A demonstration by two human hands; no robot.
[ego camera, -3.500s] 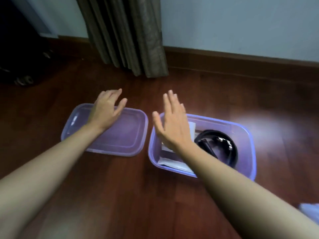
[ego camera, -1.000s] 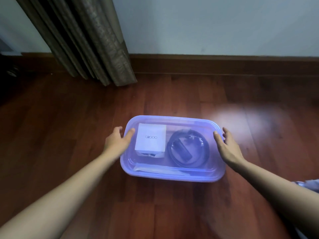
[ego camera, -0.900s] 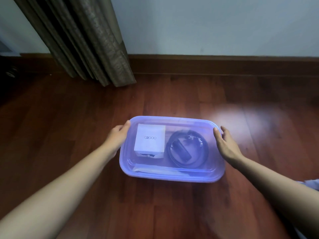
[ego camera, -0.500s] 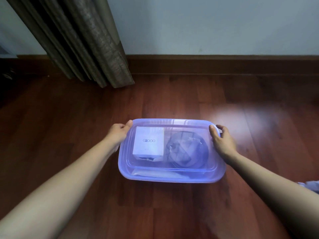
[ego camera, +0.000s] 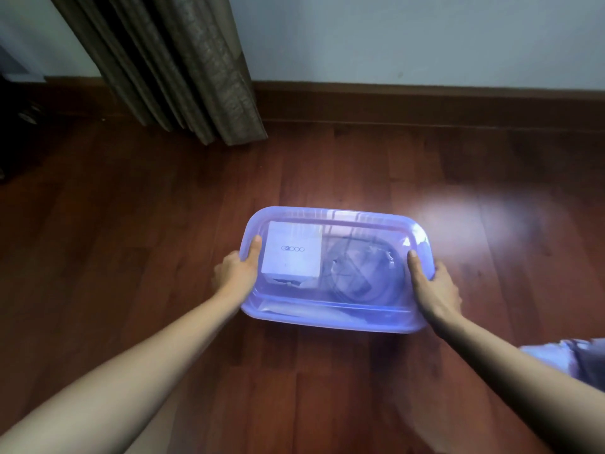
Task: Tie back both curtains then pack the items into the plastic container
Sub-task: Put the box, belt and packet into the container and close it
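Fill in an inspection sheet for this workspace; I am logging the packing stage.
Surface: reddish wooden floor, glare patch at right.
Job's things: purple plastic container on the floor, lid on top; inside, a white box and a dark coil, blurred.
Clutter: pale fabric at lower right edge.
Grippers: left hand and right hand grip the plastic container's short ends, thumbs on the lid.
Cables: nothing seen loose.
Surroundings: curtain reaching the floor, baseboard, pale wall.

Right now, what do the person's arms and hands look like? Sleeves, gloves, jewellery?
Left forearm and right forearm are bare to the frame edge: no sleeves, watch or bracelet in view. Left hand and right hand: no gloves, no rings on the visible fingers, thumbnails short and unpainted. Pale fabric at lower right may be clothing; cannot tell.
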